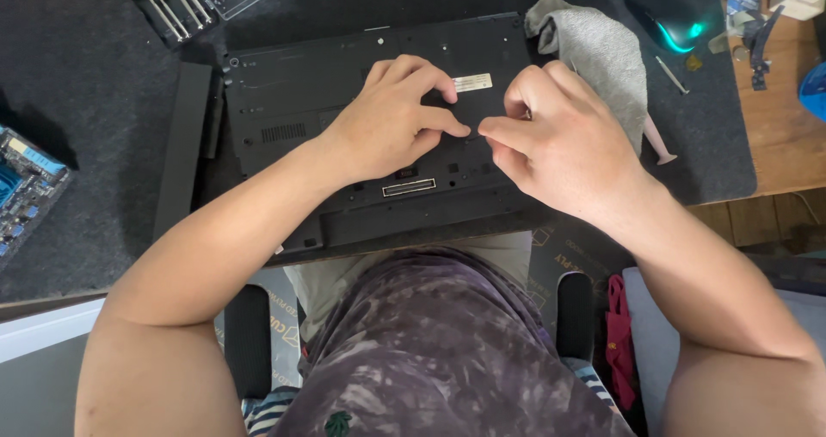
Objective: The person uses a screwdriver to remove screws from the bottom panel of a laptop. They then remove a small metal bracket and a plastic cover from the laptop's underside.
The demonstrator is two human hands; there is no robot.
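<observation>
A black laptop (344, 110) lies upside down on a dark mat (86, 101) on the counter (774, 144). The left hand (391, 119) rests on its bottom with the fingers curled. The right hand (559, 140) is just beside it, pinching thumb and finger together over the laptop; whether something tiny sits between them cannot be told. A grey cloth (602, 50) lies near the right hand. A long black battery (182, 144) lies beside the laptop's left edge.

Black laptop base (344, 110) on a dark grey mat (86, 101) — grey cloth (602, 50) at the desk's far right, green-glowing black mouse (680, 15) — blue circuit board (26, 187) at the left edge.
</observation>
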